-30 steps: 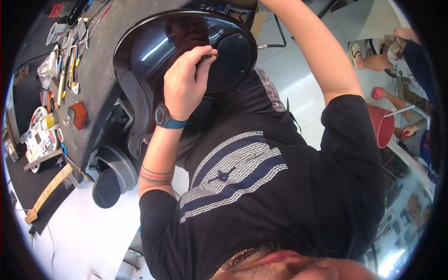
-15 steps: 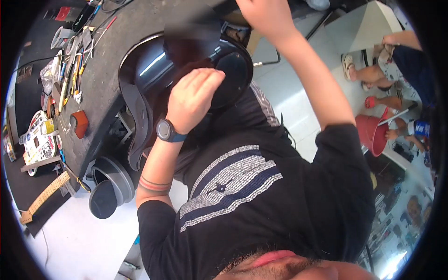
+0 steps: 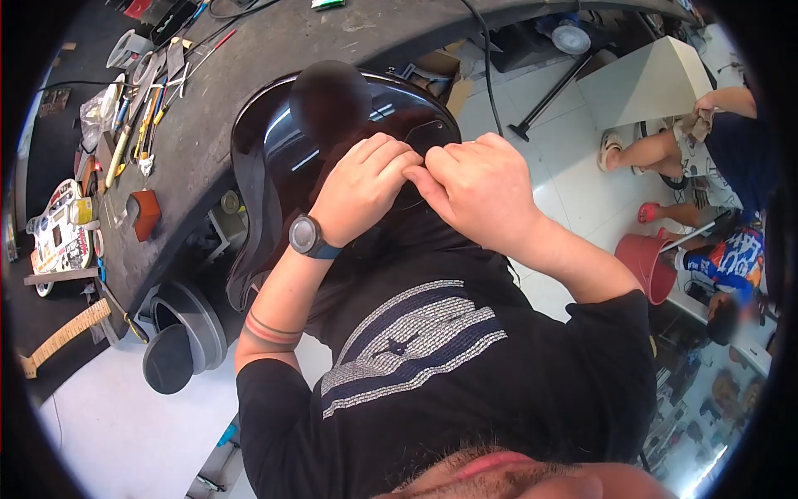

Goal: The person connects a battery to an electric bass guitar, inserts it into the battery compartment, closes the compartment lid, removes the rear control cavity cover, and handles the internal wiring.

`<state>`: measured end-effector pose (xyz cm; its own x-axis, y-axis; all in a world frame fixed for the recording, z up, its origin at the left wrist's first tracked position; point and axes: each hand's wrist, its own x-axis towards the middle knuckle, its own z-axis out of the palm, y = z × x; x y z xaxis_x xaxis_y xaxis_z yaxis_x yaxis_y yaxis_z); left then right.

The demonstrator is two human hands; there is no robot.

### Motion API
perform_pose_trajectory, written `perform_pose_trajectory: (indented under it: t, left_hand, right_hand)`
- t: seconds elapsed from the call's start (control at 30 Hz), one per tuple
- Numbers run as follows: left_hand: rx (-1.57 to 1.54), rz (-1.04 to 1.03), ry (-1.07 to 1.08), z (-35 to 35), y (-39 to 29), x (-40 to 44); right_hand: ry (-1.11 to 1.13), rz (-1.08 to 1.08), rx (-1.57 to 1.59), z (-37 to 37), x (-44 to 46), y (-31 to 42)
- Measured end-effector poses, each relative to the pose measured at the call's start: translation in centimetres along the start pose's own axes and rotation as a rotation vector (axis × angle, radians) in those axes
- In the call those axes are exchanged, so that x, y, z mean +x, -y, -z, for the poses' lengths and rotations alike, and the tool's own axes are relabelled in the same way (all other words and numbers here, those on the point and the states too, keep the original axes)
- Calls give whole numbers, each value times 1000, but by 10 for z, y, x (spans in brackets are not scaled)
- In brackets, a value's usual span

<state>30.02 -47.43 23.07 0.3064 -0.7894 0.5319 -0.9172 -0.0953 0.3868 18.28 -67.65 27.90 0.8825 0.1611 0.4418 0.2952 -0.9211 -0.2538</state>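
Note:
A glossy black guitar body (image 3: 283, 125) lies across my lap, leaning at the bench edge. A dark round blurred patch covers part of its top. Over its lower right part, my left hand (image 3: 366, 185), with a watch on the wrist, is closed, thumb and fingers pressed together. My right hand (image 3: 486, 191) is also closed, fingers curled and thumb pointing to the left hand. The fingertips of both meet or nearly meet. Whatever lies between them, if anything, is hidden or too small to make out.
Many hand tools (image 3: 150, 112) lie on the dark workbench (image 3: 249, 50), with an orange-brown block (image 3: 144, 214), a stickered white guitar body (image 3: 65, 237) and a guitar neck (image 3: 71, 337). Below is a grey bin (image 3: 195, 320). At right are other people and a red bucket (image 3: 647, 264).
My right hand has come down from high at the upper right to meet my left hand. The left hand has shifted slightly right. The view has shifted, showing more bench at the top.

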Motion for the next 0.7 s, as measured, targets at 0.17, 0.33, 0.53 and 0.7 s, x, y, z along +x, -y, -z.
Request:
perform_pose_trajectory:
  t: [0.17,0.33,0.53,0.7]
  left_hand:
    - [10,40,-26,-9,2,-3]
    - [34,85,-78,-13,-2,1]
    - [-195,109,-100,-1,-4,9]
    - [-274,49,-14,7,7,-1]
  right_hand:
    - [8,115,-50,-6,-1,5]
    - [115,285,-235,5,7,-3]
    - [141,477,-335,16,16,-6]
    - [205,525,-284,18,19,-10]
